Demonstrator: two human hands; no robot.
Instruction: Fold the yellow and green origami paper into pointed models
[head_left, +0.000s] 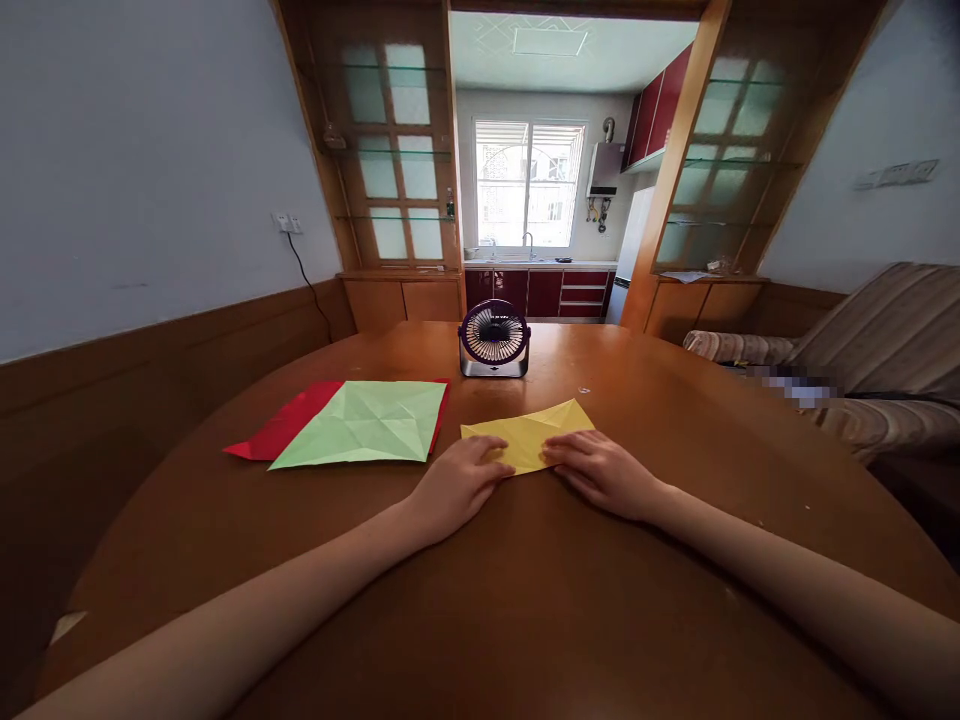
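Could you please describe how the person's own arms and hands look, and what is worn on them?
The left hand and right hand are bare, without gloves. The left forearm and right forearm are slender and uncovered; no sleeve shows. I see no watch, bracelet or marking. The fingernails are too small to judge.

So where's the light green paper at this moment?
In the head view, the light green paper lies in the left half, on the table, left of the yellow paper and on top of the red paper.
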